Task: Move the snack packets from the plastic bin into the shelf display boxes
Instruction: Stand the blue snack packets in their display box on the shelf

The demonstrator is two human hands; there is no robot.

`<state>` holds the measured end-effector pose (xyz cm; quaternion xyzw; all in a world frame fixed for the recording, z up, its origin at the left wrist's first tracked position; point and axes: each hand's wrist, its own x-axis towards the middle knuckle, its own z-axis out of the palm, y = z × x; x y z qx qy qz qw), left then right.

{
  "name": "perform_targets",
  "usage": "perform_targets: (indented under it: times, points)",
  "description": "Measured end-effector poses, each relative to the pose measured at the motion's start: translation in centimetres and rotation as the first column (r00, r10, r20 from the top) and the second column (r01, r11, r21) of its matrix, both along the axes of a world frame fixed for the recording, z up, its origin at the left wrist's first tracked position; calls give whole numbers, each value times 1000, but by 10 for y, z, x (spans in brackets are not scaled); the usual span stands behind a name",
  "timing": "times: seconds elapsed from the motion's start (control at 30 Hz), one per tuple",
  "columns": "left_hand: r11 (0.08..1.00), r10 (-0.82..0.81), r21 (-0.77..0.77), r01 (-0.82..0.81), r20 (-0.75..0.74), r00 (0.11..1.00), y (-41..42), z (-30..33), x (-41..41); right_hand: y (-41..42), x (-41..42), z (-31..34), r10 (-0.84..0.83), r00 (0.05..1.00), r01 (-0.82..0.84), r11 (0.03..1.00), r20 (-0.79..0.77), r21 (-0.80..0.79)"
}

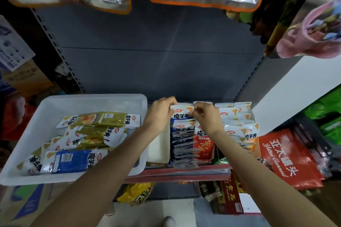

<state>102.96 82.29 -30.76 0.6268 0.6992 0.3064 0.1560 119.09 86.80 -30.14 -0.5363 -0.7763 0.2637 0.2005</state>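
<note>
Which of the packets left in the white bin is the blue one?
The blue packet lies flat at the near edge of the white bin, closest to the person. The others heaped behind it are olive-green packets.

The red bag [287, 158] right of the fingers reads "Yatai Canned" and "亚太罐头", while the blue packet [181, 114] the fingers pinch reads "魔芋爽".

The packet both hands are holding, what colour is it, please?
Blue and white packet, head view.
</note>
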Motion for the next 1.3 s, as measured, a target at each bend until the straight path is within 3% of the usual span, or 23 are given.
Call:
perform_targets:
  times: [0.07, 0.2, 0.33, 0.5, 0.63, 0.77, 0.83, 0.93, 1.07, 1.2, 1.3]
  points:
    - [1000, -4, 10, 4, 29, 1000, -1, 0, 0, -3, -7, 1, -5, 1000, 4, 998, 18, 58]
    - [998, 22, 55, -31, 153, 988, -19, -1, -20, -19, -29, 10, 41, 983, -8, 982, -178, 187]
    - [992, 118, 15, -123, 172, 978, -52, -16, -67, -44, -75, 11, 235, 955, -223, 971, -179, 83]
    - [965, 204, -173, -196, 29, 979, -101, -42, -145, -80, -152, -14, 382, 923, -386, 911, -55, -145]
    - [897, 285, -340, -283, -44, 957, -148, -61, -212, -109, -210, -40, 456, 890, -441, 873, 25, -210]
    - [803, 76, -580, -139, -132, 988, -176, -71, -262, -128, -257, -72, 584, 797, -517, 791, 152, -327]
    - [760, -15, -643, -94, -162, 987, -183, -78, -278, -134, -270, -85, 643, 709, -521, 754, 288, -400]
    - [715, -67, -695, -74, -173, 983, -186, -85, -285, -139, -279, -93, 621, 594, -501, 783, 512, -369]
    - [764, -55, -622, -170, -325, 944, -177, -82, -279, -132, -289, -88, 532, 673, -481, 842, 514, -243]
    - [827, 108, -517, -220, -238, 965, -173, -83, -278, -117, -292, -78, 440, 781, -399, 897, 443, -190]
    - [875, 237, -396, -278, -149, 960, -176, -76, -279, -113, -288, -81, 332, 894, -281, 938, 300, -201]
